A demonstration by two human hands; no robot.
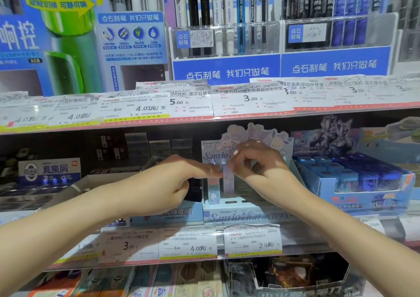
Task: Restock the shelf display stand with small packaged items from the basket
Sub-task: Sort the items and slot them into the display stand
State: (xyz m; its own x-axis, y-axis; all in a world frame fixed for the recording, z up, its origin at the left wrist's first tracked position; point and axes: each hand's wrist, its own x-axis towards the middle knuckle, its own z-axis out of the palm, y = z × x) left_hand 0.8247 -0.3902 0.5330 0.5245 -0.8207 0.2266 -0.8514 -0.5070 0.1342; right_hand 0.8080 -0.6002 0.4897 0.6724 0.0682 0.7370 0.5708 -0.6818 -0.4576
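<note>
A slim pastel packaged item (228, 178) stands upright in the Sanrio display stand (241, 203) near the shelf's front edge, pinched at its top by the right hand (256, 162), while the left hand's (172, 180) extended fingers touch its side.

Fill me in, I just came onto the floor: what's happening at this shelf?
A person is restocking the pastel character display stand on the middle shelf. Both hands meet over it: the right hand pinches a slim packaged item upright above the stand's slots, and the left hand touches it from the side.
</note>
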